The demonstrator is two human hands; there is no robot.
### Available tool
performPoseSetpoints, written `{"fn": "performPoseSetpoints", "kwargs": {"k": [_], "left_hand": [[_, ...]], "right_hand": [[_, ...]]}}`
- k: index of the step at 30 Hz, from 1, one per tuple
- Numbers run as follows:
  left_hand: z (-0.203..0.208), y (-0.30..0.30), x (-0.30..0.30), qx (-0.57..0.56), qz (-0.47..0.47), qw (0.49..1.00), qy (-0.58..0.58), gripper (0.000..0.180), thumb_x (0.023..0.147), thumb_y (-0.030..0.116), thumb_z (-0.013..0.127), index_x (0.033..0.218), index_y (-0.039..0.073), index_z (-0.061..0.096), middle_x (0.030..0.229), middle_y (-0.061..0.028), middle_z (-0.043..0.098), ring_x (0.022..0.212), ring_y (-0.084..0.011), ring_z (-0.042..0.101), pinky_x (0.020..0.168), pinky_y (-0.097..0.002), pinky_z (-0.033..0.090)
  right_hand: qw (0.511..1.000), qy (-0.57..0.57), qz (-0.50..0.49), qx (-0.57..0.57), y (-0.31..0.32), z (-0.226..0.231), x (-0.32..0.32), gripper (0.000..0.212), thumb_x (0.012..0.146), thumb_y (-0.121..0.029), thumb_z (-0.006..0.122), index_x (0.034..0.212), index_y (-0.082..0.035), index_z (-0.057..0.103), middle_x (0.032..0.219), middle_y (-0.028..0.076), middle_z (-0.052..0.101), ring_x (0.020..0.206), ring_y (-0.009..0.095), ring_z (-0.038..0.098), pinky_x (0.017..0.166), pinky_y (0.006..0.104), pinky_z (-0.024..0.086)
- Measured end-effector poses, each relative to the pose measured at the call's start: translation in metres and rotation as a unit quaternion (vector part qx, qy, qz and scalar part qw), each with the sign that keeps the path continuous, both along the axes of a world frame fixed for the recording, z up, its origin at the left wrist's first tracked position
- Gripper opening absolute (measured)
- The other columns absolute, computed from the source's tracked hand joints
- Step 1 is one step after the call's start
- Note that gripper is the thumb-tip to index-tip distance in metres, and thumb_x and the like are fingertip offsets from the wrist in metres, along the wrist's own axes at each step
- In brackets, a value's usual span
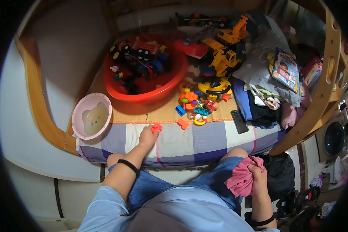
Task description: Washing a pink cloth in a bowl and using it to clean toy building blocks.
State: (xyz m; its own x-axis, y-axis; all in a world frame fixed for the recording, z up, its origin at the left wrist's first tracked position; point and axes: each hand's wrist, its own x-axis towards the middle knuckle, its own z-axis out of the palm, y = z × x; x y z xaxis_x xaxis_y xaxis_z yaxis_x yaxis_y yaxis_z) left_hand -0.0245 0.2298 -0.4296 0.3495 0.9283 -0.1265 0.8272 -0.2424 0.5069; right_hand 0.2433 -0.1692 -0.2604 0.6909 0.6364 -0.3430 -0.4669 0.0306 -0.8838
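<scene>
My left hand point(147, 136) reaches forward onto the edge of the bed and grips a small red toy block point(157, 127) between its fingertips. A black band sits on that wrist. My right hand point(258, 177) rests on my right knee and clutches a bunched pink cloth point(241, 180). Another small orange-red block point(183, 123) lies on the striped sheet just to the right of the left hand. Beyond it sits a heap of small colourful toys point(197, 105).
A big red basin point(145, 69) full of toy vehicles stands at the back on a woven mat. A pink bowl with water point(91, 116) sits at the left bed edge. Yellow toy diggers point(224, 58), a black phone point(239, 121), folded clothes and a picture book point(286, 69) lie at right.
</scene>
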Motion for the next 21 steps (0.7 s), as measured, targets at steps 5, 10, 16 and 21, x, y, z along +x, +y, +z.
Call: {"fn": "performPoseSetpoints", "kwargs": {"k": [5, 10, 16, 21], "left_hand": [[0.128, -0.082, 0.004, -0.077, -0.156, 0.971, -0.167, 0.034, 0.089, 0.022, 0.076, 0.114, 0.001, 0.066, 0.096, -0.0134, 0.067, 0.086, -0.0245, 0.068, 0.076, -0.0344, 0.054], [0.217, -0.16, -0.005, 0.031, -0.3, 0.927, -0.224, 0.033, 0.085, 0.018, 0.077, 0.112, 0.003, 0.066, 0.097, -0.0136, 0.067, 0.086, -0.0283, 0.067, 0.076, -0.0377, 0.054], [0.268, -0.202, -0.028, 0.094, -0.379, 0.882, -0.264, 0.039, 0.072, 0.012, 0.082, 0.108, 0.003, 0.069, 0.092, -0.0113, 0.065, 0.077, -0.0296, 0.063, 0.068, -0.0354, 0.053], [0.275, -0.212, -0.044, 0.075, -0.424, 0.837, -0.337, 0.046, 0.07, 0.004, 0.077, 0.115, 0.006, 0.068, 0.088, -0.0089, 0.06, 0.068, -0.0217, 0.061, 0.062, -0.0332, 0.052]], "right_hand": [[0.996, -0.06, 0.022, 0.055, 0.006, 0.005, -0.023, 0.03, 0.095, -0.014, 0.063, 0.119, 0.003, 0.063, 0.108, 0.008, 0.069, 0.096, 0.017, 0.068, 0.09, 0.0325, 0.054], [0.935, -0.244, 0.202, 0.162, 0.049, 0.05, -0.066, 0.049, 0.098, -0.026, 0.065, 0.135, 0.005, 0.055, 0.137, 0.018, 0.06, 0.122, 0.024, 0.063, 0.105, 0.0397, 0.048], [0.862, -0.374, 0.329, 0.094, 0.071, 0.095, -0.115, 0.062, 0.087, -0.023, 0.083, 0.139, -0.002, 0.056, 0.129, 0.017, 0.065, 0.115, 0.02, 0.066, 0.101, 0.0365, 0.051], [0.882, -0.287, 0.355, 0.118, 0.052, 0.104, -0.127, 0.052, 0.087, -0.017, 0.083, 0.133, -0.004, 0.06, 0.115, 0.007, 0.071, 0.105, 0.012, 0.067, 0.095, 0.0308, 0.052]]}}
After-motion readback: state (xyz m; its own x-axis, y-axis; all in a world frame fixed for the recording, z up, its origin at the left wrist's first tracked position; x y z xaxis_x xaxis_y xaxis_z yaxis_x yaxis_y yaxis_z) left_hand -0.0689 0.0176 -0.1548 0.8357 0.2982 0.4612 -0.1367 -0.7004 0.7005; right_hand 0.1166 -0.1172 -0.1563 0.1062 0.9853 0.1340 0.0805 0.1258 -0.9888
